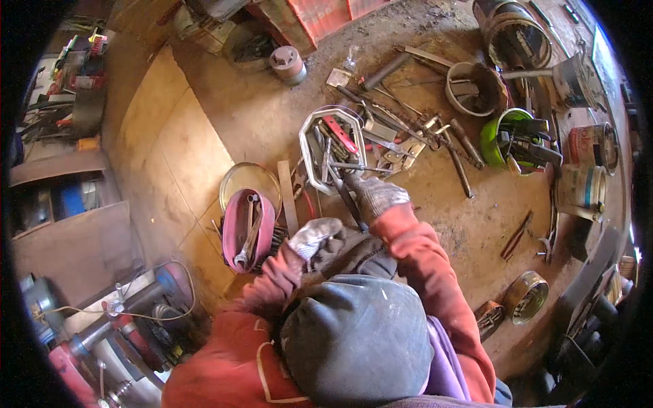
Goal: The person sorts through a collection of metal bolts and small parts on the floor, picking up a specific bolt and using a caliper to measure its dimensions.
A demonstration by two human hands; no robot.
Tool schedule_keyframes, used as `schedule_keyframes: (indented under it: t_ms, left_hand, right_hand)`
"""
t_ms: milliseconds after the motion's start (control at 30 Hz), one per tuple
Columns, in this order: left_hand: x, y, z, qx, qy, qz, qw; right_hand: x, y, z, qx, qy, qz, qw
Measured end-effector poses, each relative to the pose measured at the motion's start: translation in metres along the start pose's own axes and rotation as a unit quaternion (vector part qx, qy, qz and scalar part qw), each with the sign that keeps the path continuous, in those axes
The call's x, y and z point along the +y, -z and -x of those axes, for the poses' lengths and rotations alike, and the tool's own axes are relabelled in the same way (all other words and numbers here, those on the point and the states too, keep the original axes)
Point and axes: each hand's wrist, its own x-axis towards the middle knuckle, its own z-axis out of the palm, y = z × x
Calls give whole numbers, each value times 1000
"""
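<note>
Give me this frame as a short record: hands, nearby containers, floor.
left grip: gloved, fingers curled; whether it holds anything is unclear
right grip: gloved, at the near right side of the pale container; exact hold unclear
pale container: crowded with tools, a red tool among them
pink container: left of the left grip, with wrenches inside
green bucket: right of the pale container, holds dark items
floor: loose metal pieces between pale container and green bucket

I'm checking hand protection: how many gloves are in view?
2: one on the left hand, right of the pink container; one on the right hand, beside the white tray. Others may be hidden.
</note>
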Motion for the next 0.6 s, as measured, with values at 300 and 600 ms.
schedule_keyframes:
  t_ms: [300,600]
  left_hand:
    - [3,15,21,149,36,52,987]
    - [-3,-9,-32,165,-11,-33,986]
  right_hand:
    - [58,25,83,30,20,124,992]
    - [151,30,267,-60,-303,119,944]
